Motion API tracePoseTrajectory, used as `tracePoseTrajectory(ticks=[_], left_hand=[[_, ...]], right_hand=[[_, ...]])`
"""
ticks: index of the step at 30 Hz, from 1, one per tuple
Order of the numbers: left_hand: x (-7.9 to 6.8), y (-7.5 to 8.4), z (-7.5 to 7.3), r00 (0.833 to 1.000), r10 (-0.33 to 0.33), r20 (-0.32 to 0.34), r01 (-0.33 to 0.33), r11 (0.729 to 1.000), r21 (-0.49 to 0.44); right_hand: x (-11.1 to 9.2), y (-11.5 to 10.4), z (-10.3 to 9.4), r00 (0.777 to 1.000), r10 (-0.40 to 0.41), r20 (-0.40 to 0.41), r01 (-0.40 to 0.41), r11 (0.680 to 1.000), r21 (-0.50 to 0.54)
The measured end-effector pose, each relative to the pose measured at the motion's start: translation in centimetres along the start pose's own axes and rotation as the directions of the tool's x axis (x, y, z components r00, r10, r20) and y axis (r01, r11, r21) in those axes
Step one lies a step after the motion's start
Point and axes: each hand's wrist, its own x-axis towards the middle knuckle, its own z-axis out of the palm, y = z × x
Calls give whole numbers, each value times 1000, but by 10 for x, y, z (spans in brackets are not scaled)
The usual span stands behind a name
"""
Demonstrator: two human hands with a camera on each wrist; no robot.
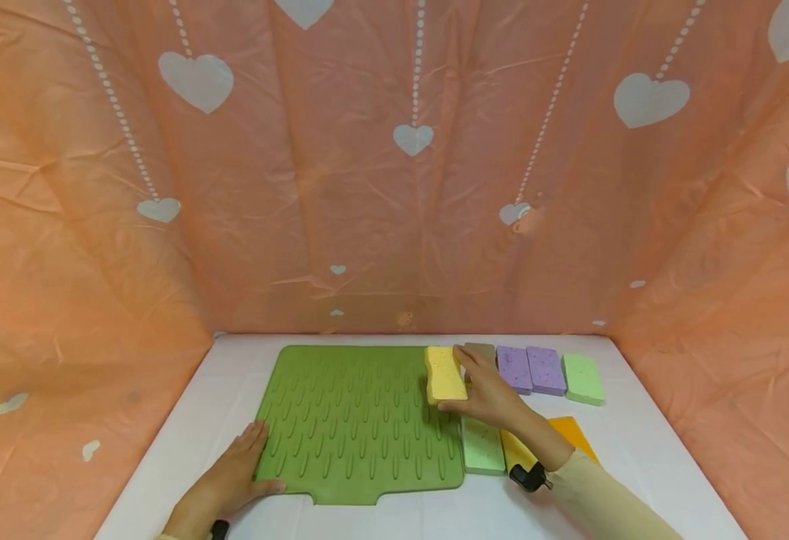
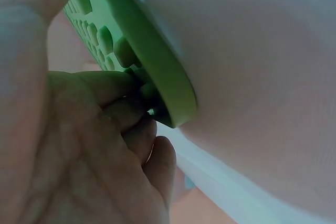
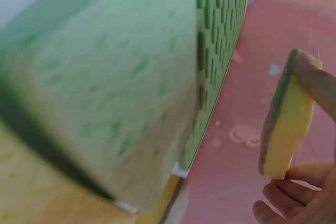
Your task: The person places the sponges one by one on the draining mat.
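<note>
My right hand [image 1: 492, 394] holds a yellow sponge [image 1: 445, 375] over the right edge of a green ridged mat [image 1: 361, 420]. Thumb and fingers pinch it at its two ends. In the right wrist view the sponge [image 3: 294, 124] shows a darker grey-green scouring layer on one face. At the mat's lower left corner rests my left hand [image 1: 232, 469], its fingers along the edge. The left wrist view shows the left hand [image 2: 100, 145] with its fingertips against the mat [image 2: 157, 72], partly hidden there.
Two purple sponges [image 1: 514, 369] and a light green sponge [image 1: 583, 379] lie at the back right, beside a brownish one [image 1: 481, 350]. Nearer lie another green sponge [image 1: 483, 448], a yellow piece [image 1: 518, 452] and an orange piece [image 1: 573, 435], partly under my right arm. Orange sheeting [image 1: 367, 225] surrounds the white table [image 1: 658, 450].
</note>
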Motion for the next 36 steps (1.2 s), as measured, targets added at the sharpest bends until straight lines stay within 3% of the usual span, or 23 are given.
tracePoseTrajectory(ticks=[8, 15, 25, 36], left_hand=[[-1, 2, 0, 1000, -1, -9, 1, 1000, 4], [1, 2, 1, 1000, 17, -1, -17, 1000, 17], [-2, 2, 2, 1000, -26, 1, 26, 999, -33], [-3, 5, 0, 1000, -16, -10, 16, 1000, -16]], right_hand=[[20, -16, 8, 1000, -27, -1, 27, 999, -38], [37, -28, 19, 999, -39, 8, 39, 999, 3], [56, -46, 45, 998, -18, 68, 12, 996, 90], [77, -69, 71, 994, -48, 100, 38, 995, 96]])
